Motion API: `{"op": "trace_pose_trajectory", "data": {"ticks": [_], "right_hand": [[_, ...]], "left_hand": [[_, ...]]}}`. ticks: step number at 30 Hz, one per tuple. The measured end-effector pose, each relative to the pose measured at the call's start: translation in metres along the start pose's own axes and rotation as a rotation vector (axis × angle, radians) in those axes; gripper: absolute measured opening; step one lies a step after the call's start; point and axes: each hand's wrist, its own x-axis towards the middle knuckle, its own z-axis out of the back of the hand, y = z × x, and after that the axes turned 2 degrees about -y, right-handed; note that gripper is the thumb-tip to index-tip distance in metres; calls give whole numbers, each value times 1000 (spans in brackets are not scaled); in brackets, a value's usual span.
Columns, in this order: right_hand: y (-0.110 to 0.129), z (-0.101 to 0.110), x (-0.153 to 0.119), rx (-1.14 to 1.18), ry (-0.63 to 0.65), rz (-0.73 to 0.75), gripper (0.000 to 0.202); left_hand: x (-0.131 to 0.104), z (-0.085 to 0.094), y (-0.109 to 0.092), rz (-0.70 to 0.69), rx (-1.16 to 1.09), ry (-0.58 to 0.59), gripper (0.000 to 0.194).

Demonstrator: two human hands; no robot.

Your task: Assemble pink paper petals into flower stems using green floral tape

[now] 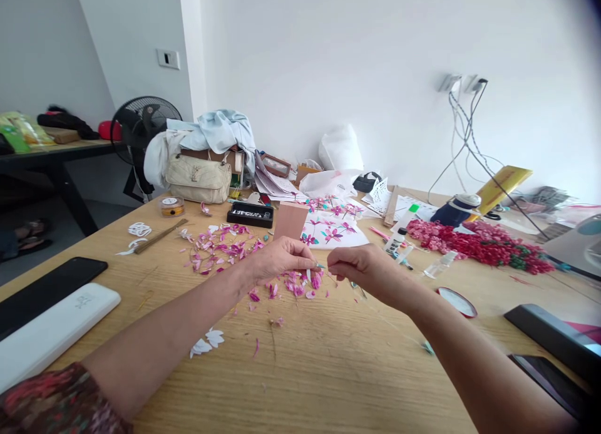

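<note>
Over the middle of the table, my left hand [282, 260] is closed in a pinch, and a small teal piece [320, 267] pokes out at its fingertips. Close to its right, my right hand [359, 268] is curled shut with thumb and fingers pressed together. Whatever lies between those fingers is too small to make out. Pink and magenta petals [295, 285] lie on the table beneath both hands. Behind the left hand stands a pale pink-brown board [290, 221]. White paper with finished pink and teal flowers [331, 232] spreads behind the hands.
Further left are loose pink petals [211, 246], a black tray [250, 215] and white petal shapes [206, 342]. A glue bottle [395, 240], a clear spray bottle [440, 264], a round lid [457, 302] and red flower bunches [488, 246] occupy the right. A phone [51, 293] lies left.
</note>
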Motion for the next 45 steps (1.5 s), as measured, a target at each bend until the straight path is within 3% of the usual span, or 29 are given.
{"op": "trace_pose_trajectory", "data": {"ticks": [4,8,11,17,21,29,35,40,45], "right_hand": [[-5,6,-1,-111,5,87,20],[-7,3,-12,-81,-305,-134,17],[0,-11,-20,-12,-496,-240,20],[9,-54,-13,199,-637,-203,13],[7,-65,-5,278,-740,-210,12],[1,-69,5,214,-739,-203,16],[4,-73,9,432,-580,-337,23],[6,-72,6,185,-573,-208,19],[10,-68,3,-18,-502,-176,22]], "left_hand": [[0,0,2,1,-26,7,21],[1,3,1,-12,-48,-54,21],[2,5,1,-36,-61,-102,22],[3,3,1,-75,-74,-178,21],[2,2,-2,-65,-129,-174,22],[3,4,1,-86,-126,-158,23],[4,5,3,-76,-117,-161,21],[6,6,7,-71,-183,-160,20],[6,5,8,-49,-276,-161,21]]}}
